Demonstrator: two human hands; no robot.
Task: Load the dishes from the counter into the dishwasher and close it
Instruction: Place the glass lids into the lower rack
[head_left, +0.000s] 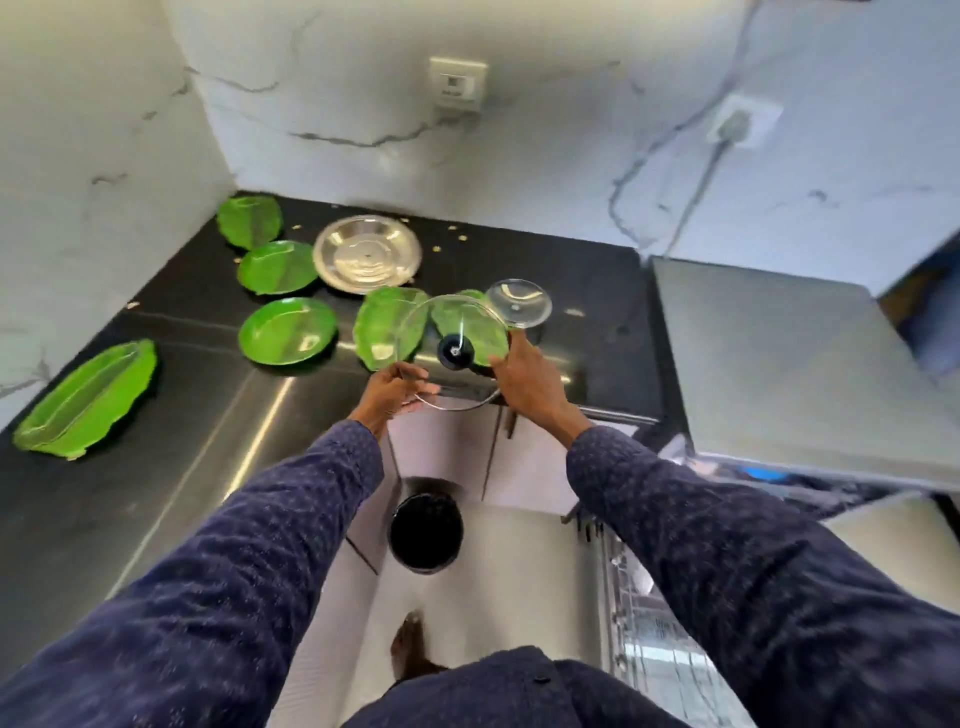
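Glass lid (451, 358) held at arm's length: your left hand (393, 391) and right hand (524, 382) fingers pinch opposite rims above the desk (571, 270).

No text, label or number is legible on anything here.

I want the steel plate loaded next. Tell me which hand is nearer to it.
Left. The left hand grips the glass lid's near-left rim, below and slightly right of the steel plate. The right hand holds the lid's right rim, farther right.
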